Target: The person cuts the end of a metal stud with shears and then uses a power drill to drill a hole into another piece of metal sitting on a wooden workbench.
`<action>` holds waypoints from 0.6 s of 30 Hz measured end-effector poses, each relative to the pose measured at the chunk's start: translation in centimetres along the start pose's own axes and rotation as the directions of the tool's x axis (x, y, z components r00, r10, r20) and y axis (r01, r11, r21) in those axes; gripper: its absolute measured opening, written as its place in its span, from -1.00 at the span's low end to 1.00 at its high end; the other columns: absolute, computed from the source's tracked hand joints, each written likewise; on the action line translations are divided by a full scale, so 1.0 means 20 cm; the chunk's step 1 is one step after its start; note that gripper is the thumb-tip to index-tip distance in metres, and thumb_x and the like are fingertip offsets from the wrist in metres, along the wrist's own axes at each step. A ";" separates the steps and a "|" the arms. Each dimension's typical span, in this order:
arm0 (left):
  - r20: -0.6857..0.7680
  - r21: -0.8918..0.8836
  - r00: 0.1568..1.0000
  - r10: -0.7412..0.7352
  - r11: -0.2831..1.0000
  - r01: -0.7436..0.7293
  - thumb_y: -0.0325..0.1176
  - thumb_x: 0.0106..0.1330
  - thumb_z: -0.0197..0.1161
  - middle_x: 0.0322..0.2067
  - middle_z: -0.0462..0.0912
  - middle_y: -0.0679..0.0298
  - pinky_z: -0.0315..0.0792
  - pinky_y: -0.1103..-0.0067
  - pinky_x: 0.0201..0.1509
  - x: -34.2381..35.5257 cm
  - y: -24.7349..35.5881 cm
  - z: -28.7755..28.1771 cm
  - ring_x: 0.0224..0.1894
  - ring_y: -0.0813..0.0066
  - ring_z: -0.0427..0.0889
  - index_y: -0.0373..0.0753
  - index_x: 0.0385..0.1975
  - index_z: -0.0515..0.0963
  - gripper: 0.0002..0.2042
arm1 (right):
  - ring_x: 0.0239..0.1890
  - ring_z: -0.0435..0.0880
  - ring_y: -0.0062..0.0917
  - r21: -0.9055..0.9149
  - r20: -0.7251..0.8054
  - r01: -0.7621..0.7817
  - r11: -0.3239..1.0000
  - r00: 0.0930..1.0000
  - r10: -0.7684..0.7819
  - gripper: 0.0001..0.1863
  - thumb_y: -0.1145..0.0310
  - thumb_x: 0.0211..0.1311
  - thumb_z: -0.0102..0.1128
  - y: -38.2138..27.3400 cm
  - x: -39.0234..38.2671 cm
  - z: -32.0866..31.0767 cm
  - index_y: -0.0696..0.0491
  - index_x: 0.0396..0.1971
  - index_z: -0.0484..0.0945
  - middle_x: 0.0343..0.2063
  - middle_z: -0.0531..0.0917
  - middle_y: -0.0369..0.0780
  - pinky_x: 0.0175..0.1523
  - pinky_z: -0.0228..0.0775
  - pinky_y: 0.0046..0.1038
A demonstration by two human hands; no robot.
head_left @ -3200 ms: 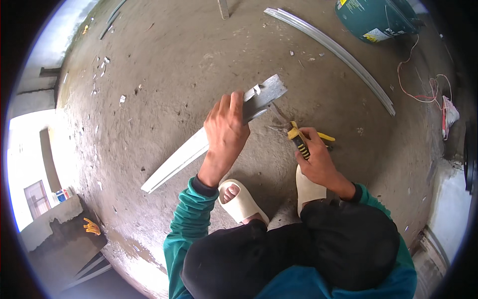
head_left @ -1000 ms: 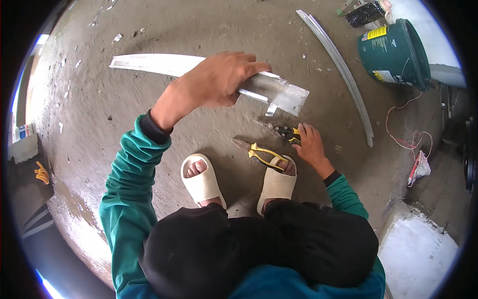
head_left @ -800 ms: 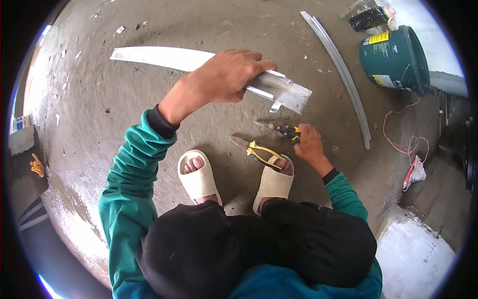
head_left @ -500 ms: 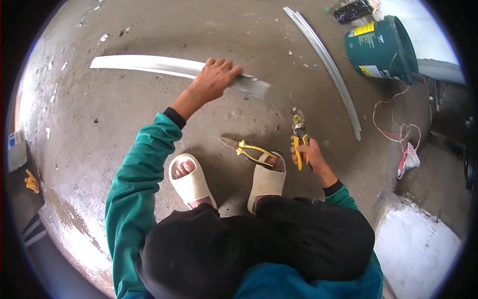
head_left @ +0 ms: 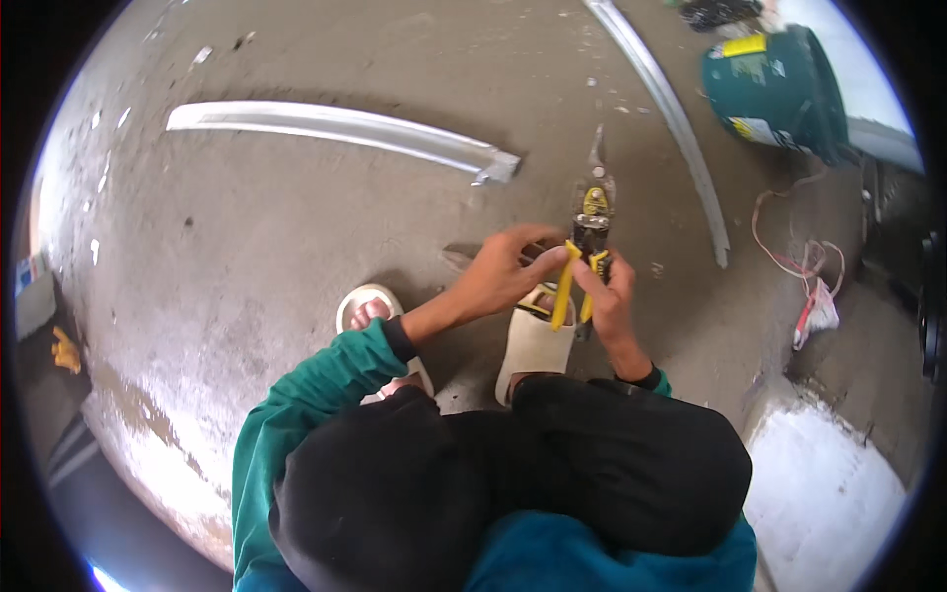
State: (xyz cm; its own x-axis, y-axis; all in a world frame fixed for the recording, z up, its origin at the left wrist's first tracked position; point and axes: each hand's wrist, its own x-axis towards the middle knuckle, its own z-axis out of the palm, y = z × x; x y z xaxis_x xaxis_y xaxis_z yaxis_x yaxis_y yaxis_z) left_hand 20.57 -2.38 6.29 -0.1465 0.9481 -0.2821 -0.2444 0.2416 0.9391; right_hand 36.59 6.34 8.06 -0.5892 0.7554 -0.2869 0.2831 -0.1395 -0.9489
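My right hand [head_left: 610, 301] is wrapped around the yellow-and-black handles of the tin snips [head_left: 594, 212], whose blades point away from me. From the left, my left hand [head_left: 505, 268] closes with thumb and fingers on the yellow handle near the pivot. Combination pliers [head_left: 457, 259] lie beneath my left hand, mostly hidden, with their jaws on the floor and a handle by my right slipper. Farther off on the left, a silvery metal channel [head_left: 335, 125] rests on the floor, its right end bent and cut. Neither hand touches it.
A second metal channel [head_left: 671, 113] lies on the far right floor. Beyond it are a tipped dark green bucket [head_left: 774, 89] and a thin reddish cord [head_left: 764, 237]. A white block [head_left: 824, 493] sits at the lower right. My cream slippers [head_left: 538, 350] are just in front of my knees.
My left hand has let go of the metal channel and come back to the tin snips. The snips have risen slightly in my right hand. The channel now lies on the floor.
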 end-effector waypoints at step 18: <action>-0.517 0.078 0.817 0.255 0.965 -0.251 -0.27 0.12 0.34 -0.23 0.60 -0.02 0.49 0.39 -0.16 -0.06 0.01 0.14 -0.26 0.10 0.62 -0.36 0.02 0.49 -0.52 | -0.03 0.50 -0.53 0.307 0.058 -0.008 0.952 0.998 -0.011 -0.45 0.12 0.33 0.08 0.34 -0.07 0.04 0.11 0.17 0.20 -0.03 0.44 -0.20 0.01 0.42 -0.43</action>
State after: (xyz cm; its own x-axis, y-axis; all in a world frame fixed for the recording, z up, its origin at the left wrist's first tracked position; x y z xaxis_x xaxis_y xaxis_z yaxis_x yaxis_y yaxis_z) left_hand 23.27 -2.80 7.42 -0.6779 0.7293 -0.0928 -0.1242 0.0108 0.9922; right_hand 38.70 3.78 1.93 -0.6354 0.7181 -0.2839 0.0417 -0.3351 -0.9412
